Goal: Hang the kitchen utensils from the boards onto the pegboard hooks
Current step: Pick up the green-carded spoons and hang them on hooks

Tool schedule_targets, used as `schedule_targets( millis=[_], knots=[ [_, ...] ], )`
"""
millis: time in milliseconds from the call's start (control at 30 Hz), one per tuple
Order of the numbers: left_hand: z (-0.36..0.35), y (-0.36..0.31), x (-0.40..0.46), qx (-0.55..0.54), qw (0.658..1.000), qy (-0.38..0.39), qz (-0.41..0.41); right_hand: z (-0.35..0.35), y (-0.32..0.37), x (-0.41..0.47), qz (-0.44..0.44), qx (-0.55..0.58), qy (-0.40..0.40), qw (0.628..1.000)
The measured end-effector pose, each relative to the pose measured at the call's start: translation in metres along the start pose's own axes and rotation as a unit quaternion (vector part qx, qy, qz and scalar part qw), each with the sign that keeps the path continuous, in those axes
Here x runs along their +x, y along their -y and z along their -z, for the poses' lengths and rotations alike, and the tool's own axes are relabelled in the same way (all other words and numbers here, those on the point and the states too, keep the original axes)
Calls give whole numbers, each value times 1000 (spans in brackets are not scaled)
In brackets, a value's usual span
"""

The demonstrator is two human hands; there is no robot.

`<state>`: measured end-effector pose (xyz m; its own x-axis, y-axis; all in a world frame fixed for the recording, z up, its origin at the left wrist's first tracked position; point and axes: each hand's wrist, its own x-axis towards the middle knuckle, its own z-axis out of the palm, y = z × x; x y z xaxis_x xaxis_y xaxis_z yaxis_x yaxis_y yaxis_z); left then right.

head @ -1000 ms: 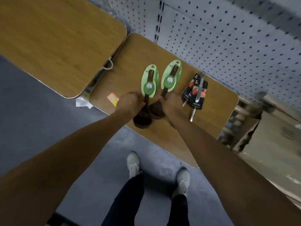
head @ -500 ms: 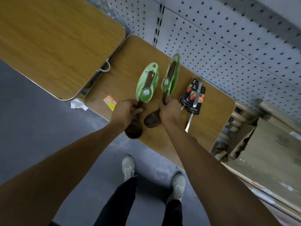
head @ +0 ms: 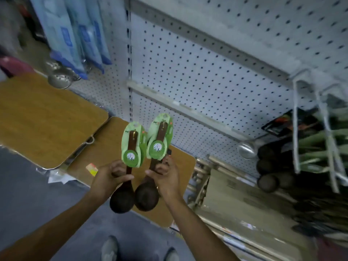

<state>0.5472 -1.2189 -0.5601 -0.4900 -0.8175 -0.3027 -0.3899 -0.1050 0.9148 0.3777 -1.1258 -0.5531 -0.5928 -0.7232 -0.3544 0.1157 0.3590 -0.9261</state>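
- The left hand (head: 109,178) is clamped around the handle of a dark wooden spoon (head: 123,194), fingers curled round the stem just below its green card.
- The right hand (head: 165,180) is clamped in the same way on a second dark wooden spoon (head: 146,197), thumb across the near side of the handle.
- Both spoons are lifted clear of the surface (head: 107,147), bowls pointing down toward the person and handles pointing up toward the pegboard (head: 207,76).
- The two bowls sit side by side, touching or almost touching; which of the two cannot be told.
- Each handle carries an oval green packaging card: the left card (head: 131,147) sits a little lower than the right card (head: 159,137), and their edges meet or overlap.
- The hands are close together but apart, each with its own spoon.
- The wooden surface below the spoons bears a small yellow and red label (head: 91,169) near its left edge.
- A second wooden board (head: 43,119) lies to the left, just beside the first.
- At the far left, blue packets (head: 75,34) and a perforated metal skimmer (head: 59,78) hang against the pegboard.
- On the right, a metal ladle (head: 246,149) and several dark spoon bowls (head: 267,182) hang beside white wire hooks (head: 308,125); this area is blurred.
- The person's two shoes (head: 110,248) show on the grey floor at the near edge.
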Motion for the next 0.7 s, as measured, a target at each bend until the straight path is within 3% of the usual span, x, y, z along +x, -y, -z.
schedule_targets(
  millis=[233,500,700],
  knots=[
    [-68,-95,-81,-17,999,34,-24,117,42,-99,34,21,-15,999],
    [-155,-148,-138,17,994,101,-47,245,49,-192,70,-15,-3,997],
    [-210,-176,-160,51,985,132,-99,316,43,-223,79,-12,-56,995]
  ],
)
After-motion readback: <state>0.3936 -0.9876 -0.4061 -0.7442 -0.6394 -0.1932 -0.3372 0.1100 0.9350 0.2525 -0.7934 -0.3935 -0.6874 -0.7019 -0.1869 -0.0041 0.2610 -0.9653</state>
